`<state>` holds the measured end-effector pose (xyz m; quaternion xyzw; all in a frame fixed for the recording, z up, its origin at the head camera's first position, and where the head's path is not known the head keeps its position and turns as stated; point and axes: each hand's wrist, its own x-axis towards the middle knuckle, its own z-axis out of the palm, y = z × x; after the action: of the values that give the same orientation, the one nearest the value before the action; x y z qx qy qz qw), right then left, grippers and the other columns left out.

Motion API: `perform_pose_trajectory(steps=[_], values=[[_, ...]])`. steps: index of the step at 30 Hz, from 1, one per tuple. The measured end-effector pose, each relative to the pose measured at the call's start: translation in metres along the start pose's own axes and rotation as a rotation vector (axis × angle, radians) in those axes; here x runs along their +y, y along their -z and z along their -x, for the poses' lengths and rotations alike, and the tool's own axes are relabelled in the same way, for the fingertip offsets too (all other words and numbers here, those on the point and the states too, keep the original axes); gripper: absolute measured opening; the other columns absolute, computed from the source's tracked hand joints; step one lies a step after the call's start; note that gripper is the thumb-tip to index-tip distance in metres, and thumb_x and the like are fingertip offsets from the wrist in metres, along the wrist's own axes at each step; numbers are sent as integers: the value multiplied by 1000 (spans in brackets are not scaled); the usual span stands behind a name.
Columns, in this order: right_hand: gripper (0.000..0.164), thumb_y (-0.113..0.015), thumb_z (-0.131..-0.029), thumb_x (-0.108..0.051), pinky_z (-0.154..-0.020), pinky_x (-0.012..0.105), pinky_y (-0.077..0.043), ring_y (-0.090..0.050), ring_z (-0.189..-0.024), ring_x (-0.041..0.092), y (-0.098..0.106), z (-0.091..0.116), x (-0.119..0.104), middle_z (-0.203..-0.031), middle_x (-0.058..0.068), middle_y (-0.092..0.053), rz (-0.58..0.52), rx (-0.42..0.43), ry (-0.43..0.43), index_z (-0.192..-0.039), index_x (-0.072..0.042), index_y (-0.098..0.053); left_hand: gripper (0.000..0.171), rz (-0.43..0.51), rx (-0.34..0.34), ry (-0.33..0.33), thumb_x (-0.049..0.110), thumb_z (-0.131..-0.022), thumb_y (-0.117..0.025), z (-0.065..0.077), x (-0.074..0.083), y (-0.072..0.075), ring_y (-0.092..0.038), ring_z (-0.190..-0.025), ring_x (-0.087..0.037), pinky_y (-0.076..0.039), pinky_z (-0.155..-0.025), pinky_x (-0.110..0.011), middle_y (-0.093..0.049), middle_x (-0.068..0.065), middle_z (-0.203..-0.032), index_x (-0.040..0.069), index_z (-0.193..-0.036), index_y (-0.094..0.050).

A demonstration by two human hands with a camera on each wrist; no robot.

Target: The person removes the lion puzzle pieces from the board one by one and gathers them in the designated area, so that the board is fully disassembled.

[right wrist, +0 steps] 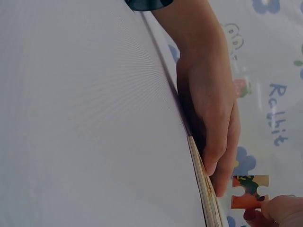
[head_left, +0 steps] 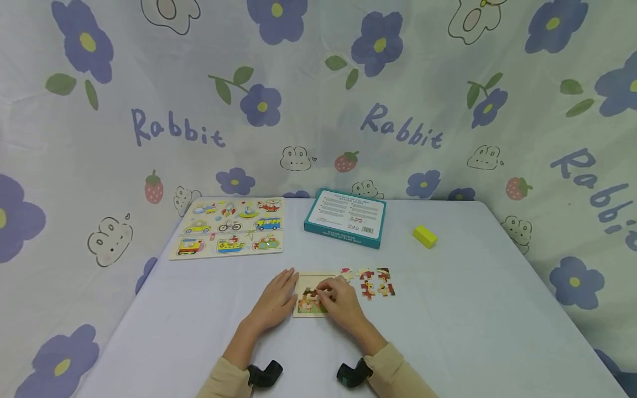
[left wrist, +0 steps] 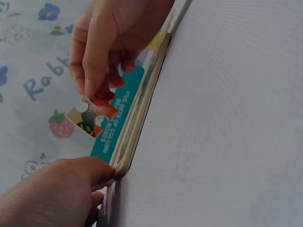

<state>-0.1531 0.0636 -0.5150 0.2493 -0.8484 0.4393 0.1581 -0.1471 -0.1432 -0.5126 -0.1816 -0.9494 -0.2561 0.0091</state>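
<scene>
Patterned curtain as bkgd, w/ flowers, rabbits & lettering, behind a white-covered table. Head view: left grip lies w/ fingers extended along the left side of the puzzle tray; right grip is over the tray's right side, thumb & fingertips together, what's b/w them too small to tell from here. Fitted pcs lie in the tray's near part, b/w the two grips; five loose pcs lie flat just beyond & right of the right grip. Further off: teal box beyond the right grip, yellow block beyond & to its right, picture board beyond & left of the left grip. Left wrist view: right grip pinches the held piece by its edge, looks to be above the tray; left grip's thumb rests at the tray's edge. Right wrist view: same piece juts out past the right grip's fingertips, printed side & notches showing; left grip's fingers run along the tray. Handling, prob.: v. light, stiff, thin, smooth so may slip a bit; knobs likely weakest. Best hold: solid edge or corner, thumb & index, light pressure, knobs & notches left free.
</scene>
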Motion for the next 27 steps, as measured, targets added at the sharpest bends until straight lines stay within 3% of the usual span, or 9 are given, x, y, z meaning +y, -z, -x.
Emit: perform_pose_trajectory(steps=[13,27], values=[[3,-67,-84,-16,-61,24,-41,-48,-73,7,17,0,4,-78,-14,-59,0,17,-83,-82,-18,-66,58,6,-14,-12,27,-92,-53,1,0,1,-19,-136,-28,-19,-108,-45,-27,-11,-148,4,-141,-34],[7,-68,-81,-7,-62,27,-43,-53,-73,11,48,-6,10,-74,-11,-60,31,54,-215,-81,-13,-65,63,-16,-10,-25,33,-90,-56,0,0,0,-20,-136,-29,-19,-108,-45,-27,-13,-147,3,-141,-34]])
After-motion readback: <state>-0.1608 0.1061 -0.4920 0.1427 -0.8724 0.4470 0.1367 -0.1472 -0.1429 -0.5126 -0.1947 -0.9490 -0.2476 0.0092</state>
